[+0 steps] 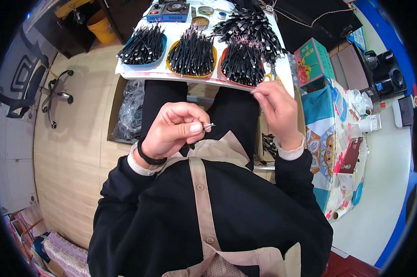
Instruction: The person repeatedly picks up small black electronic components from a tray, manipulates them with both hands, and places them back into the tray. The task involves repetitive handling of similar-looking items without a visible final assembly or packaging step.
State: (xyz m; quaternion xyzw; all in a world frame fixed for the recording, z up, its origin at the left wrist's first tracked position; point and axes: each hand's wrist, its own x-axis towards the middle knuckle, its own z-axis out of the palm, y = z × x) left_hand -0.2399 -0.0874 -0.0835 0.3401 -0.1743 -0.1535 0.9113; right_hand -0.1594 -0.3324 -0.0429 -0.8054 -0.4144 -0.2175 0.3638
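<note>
My left hand (pixel 175 127) is closed in a pinch over my lap. Between its thumb and forefinger sits a cable end (pixel 209 125) with short red and pale wires poking out to the right. My right hand (pixel 280 111) is raised apart from it, near the table's front edge, thumb and forefinger pressed together. Whatever those fingertips may hold is too small to make out. Beyond the hands, bundles of black cables (pixel 145 44) fill a blue tray (pixel 164 45), a yellow tray (pixel 214 58) and a red-orange tray (pixel 223 57).
Scissors (pixel 273 73) with yellow handles lie at the table's right edge. A loose cable heap (pixel 250 25) and a small blue stove (pixel 169 13) are farther back. Below the table stands a box with clear plastic bags (pixel 129 113). A green carton (pixel 314 62) is at the right.
</note>
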